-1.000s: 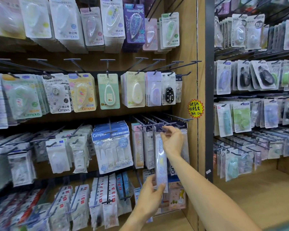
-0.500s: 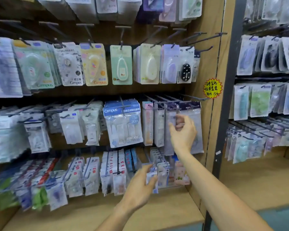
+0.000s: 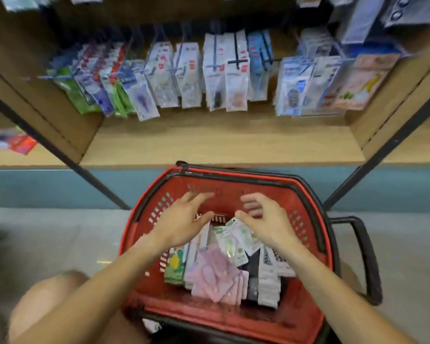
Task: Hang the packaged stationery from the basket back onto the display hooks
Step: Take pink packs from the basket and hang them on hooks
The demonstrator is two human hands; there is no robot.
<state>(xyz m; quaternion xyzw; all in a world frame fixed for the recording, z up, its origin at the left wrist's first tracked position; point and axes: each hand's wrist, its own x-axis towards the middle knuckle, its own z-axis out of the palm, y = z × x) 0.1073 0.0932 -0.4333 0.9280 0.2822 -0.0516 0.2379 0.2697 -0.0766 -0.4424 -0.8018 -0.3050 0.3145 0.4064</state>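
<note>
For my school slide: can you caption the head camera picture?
Both empty hands, left and right, hover over packets in a red basket.

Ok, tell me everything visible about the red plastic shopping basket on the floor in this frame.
The red plastic shopping basket stands upright on the grey floor, in front of the wooden bottom shelf. Its walls are perforated with rows of slots and its rim is edged in black. A black handle folds out on its right side. Inside lie packaged stationery items, among them pink packs, green-printed packs and white cards. The left hand and right hand hover open over the contents.
</note>
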